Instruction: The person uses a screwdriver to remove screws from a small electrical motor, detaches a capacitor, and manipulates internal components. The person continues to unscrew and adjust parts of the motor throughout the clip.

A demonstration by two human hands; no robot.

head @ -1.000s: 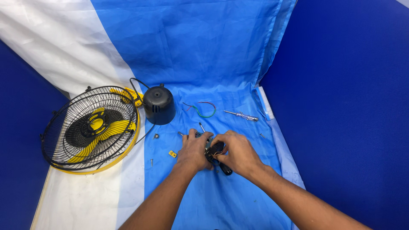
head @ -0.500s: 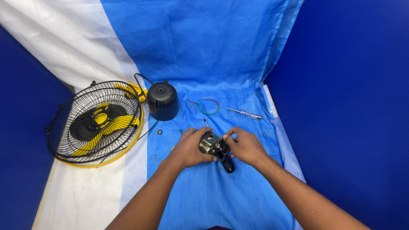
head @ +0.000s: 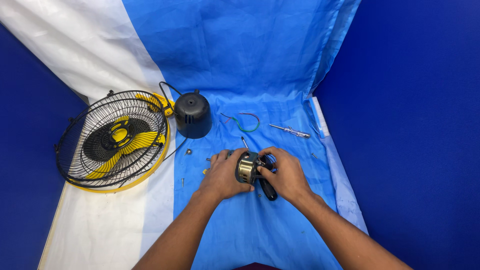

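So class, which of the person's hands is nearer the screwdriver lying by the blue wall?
The right hand. It sits below and just left of the screwdriver; the left hand is farther left, across the fan motor.

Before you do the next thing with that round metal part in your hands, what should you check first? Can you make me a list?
1. Round brass-coloured metal motor gripped on both sides by left hand and right hand: ok.
2. Black-handled tool lies under the right hand, within reach: ok.
3. Small loose screws scattered on the blue cloth, easy to lose: not ok.
4. Thin metal screwdriver lies apart from the hands: ok.
5. Black dome-shaped plastic cover and black-and-yellow wire fan cage stand off to the left, out of the way: ok.
6. Wires on the motor free or caught: cannot tell.
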